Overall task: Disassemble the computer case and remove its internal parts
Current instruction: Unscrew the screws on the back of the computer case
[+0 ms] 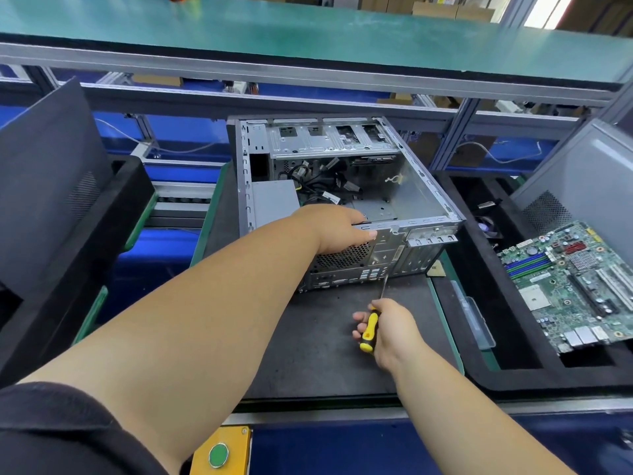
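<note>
An open computer case (421, 186) lies on its side on a dark mat (325, 351), its rear panel facing me. Inside are a grey power supply (274, 200), loose black cables (329, 186) and a metal drive cage (329, 138). My left hand (339, 231) grips the top edge of the rear panel, fingers curled into the case. My right hand (387, 330) holds a yellow-and-black screwdriver (371, 327); its thin shaft points up at the lower part of the rear panel. A green motherboard (579, 286) lies apart in the black tray on the right.
Black trays stand left (68, 255) and right (479, 303) of the mat. Grey case panels lean in them, one at left (44, 186), one at right (589, 180). A green shelf (274, 32) runs overhead. A yellow box with a green button (219, 454) sits at the near edge.
</note>
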{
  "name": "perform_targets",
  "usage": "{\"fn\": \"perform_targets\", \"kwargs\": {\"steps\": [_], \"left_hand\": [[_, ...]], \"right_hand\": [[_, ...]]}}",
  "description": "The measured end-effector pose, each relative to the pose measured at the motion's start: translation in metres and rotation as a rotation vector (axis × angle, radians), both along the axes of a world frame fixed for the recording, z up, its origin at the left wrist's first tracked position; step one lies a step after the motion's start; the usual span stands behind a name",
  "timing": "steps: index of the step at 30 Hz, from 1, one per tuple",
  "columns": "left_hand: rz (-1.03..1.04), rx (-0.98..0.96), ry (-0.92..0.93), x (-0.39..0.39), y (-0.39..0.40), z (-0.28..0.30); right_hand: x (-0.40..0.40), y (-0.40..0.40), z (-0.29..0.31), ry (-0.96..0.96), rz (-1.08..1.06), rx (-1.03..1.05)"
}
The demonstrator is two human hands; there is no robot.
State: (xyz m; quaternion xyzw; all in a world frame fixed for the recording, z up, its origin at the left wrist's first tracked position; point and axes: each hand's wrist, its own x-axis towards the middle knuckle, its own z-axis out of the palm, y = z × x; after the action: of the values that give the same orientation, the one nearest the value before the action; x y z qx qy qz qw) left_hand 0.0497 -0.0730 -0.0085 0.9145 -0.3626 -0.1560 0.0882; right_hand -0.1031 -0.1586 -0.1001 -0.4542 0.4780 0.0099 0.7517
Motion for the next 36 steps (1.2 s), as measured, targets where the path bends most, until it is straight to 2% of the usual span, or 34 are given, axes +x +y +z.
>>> {"fn": "perform_targets", "kwargs": {"steps": [5, 12, 36], "left_hand": [[0.002, -0.017, -0.004, 0.000, 0.001, 0.001], [0.004, -0.019, -0.005, -0.001, 0.001, 0.001], [0.003, -0.014, 0.002, 0.000, 0.001, 0.000]], "right_hand": [[-0.010, 0.006, 0.007, -0.041, 0.131, -0.093], [-0.015, 0.006, 0.016, -0.074, 0.186, -0.169], [-0.020, -0.007, 0.022, -0.074, 0.197, -0.263]]}}
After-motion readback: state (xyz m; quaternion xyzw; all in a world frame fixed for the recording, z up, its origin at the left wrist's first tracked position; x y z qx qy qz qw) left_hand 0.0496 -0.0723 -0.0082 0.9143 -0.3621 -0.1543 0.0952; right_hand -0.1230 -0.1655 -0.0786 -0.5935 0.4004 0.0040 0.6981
